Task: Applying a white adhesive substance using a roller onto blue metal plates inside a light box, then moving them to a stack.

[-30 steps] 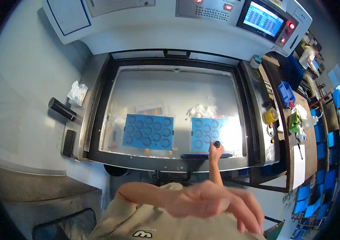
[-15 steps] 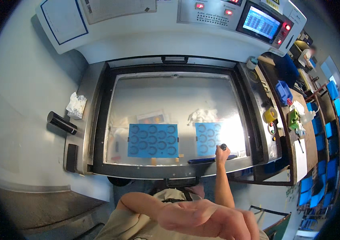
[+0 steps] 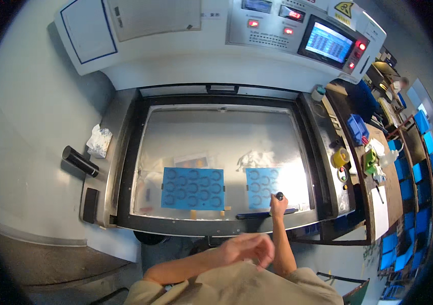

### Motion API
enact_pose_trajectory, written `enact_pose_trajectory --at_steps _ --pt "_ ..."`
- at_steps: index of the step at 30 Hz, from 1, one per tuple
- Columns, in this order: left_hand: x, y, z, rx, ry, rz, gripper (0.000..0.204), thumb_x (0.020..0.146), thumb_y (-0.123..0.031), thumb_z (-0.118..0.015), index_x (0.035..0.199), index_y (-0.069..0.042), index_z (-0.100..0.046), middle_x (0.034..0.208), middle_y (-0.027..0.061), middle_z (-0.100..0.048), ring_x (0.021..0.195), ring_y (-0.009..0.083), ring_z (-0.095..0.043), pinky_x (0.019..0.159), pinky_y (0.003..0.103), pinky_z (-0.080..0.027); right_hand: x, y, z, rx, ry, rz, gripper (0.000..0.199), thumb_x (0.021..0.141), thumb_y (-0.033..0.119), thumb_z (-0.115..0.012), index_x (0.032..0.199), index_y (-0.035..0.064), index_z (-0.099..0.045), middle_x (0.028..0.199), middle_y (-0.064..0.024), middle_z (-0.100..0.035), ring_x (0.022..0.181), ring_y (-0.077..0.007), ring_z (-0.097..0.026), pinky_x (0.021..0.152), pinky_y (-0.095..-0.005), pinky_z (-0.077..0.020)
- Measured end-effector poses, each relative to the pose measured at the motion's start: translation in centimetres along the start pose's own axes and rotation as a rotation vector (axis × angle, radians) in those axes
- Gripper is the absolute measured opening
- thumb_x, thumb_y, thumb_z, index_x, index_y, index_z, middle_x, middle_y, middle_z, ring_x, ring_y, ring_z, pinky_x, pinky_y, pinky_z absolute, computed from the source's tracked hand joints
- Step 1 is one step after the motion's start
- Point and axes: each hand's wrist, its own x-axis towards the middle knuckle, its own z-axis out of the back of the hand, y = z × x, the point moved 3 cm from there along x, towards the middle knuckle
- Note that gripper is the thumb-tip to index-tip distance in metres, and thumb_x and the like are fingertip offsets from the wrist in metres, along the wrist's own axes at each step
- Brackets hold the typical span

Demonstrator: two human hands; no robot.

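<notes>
My right hand is closed round a black-ended handle, whose lower part the fingers hide. It is at the near edge of the right-hand blue sheet, which bears rows of dark, ring-like arcs. A long dark blue bar lies along the front of the bed beneath that wrist; whether it joins the handle, I cannot tell. In front of my chest, my left hand is raised with its fingers loosely bent and slightly blurred. Nothing shows in it. A larger blue sheet with similar arcs lies further left.
The sheets lie in the black-framed bed of a white machine with a lit screen. Left of the frame are a tissue pack and a black cylinder. A yellow tape roll and a cluttered side table are on the right.
The view has tilted up, so the bed appears lower. My left hand has drawn back toward my chest from close to the camera. My right hand keeps its place by the right sheet.
</notes>
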Motion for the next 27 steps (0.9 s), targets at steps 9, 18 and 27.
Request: enact_pose_trajectory --at_steps 9,18,27 --pt "-22.1 16.6 26.6 0.671 -0.871 0.936 0.063 0.097 -0.059 -0.045 0.075 -0.004 -0.067 0.060 0.0029 -0.059 0.051 0.0127 -0.055 0.048 0.026 -0.044 9.3 3.2 -4.1 -0.137 0.170 0.037 0.038 0.080 0.026 -0.077 0.066 -0.0023 -0.056 0.052 -0.0087 -0.054 0.049 -0.0151 -0.051 0.050 -0.0357 -0.0422" --pt "-23.1 27.6 25.6 0.650 -1.042 0.954 0.035 0.101 -0.032 -0.051 0.117 -0.003 -0.064 0.106 0.0076 -0.068 0.094 0.0197 -0.063 0.076 0.032 -0.053 16.9 2.2 -2.7 -0.104 -0.054 0.286 0.029 0.076 0.023 -0.075 0.069 0.0007 -0.059 0.058 -0.0124 -0.057 0.054 -0.0253 -0.054 0.055 -0.0357 -0.0440" --pt "-19.8 29.8 23.6 0.159 -0.680 -0.049 0.019 0.097 -0.015 -0.051 0.101 -0.004 -0.066 0.082 0.0013 -0.061 0.073 0.0156 -0.053 0.071 0.030 -0.046 16.4 4.2 -4.1 -0.313 -0.073 0.191 0.023 0.069 0.022 -0.059 0.071 -0.0003 -0.061 0.074 -0.0257 -0.063 0.074 -0.0468 -0.061 0.069 -0.0531 -0.0479"
